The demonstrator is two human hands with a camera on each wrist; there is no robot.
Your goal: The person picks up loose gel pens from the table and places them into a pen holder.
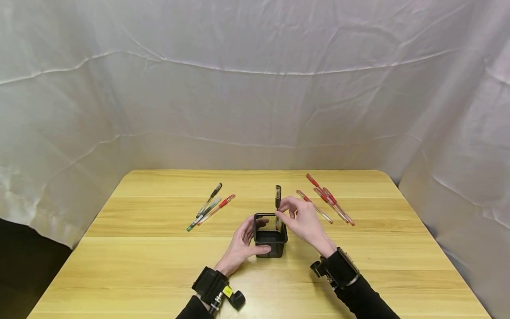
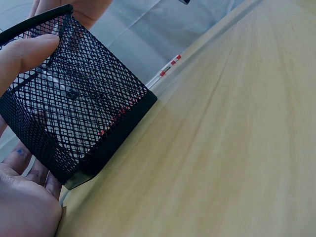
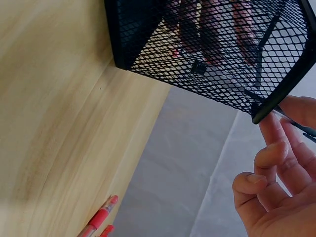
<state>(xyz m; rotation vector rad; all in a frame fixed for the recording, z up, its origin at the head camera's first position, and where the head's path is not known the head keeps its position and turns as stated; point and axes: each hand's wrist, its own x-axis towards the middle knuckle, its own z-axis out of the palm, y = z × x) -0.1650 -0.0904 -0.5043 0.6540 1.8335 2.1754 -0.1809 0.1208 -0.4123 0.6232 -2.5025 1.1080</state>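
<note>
My left hand grips a black mesh pen holder by its side, with the thumb across the near face and the other fingers behind it. The holder stands upright on the table. My right hand pinches a black-capped pen at the holder's back right rim. This pen is upright, cap up, its lower part inside the holder. Through the mesh in the left wrist view, part of a clear barrel shows. In the right wrist view, the right fingers are beside the rim.
Left of the holder lie a black pen, a green pen and a red pen, close together. Several red pens lie at the right, some crossing. The wooden table is backed by a pale cloth.
</note>
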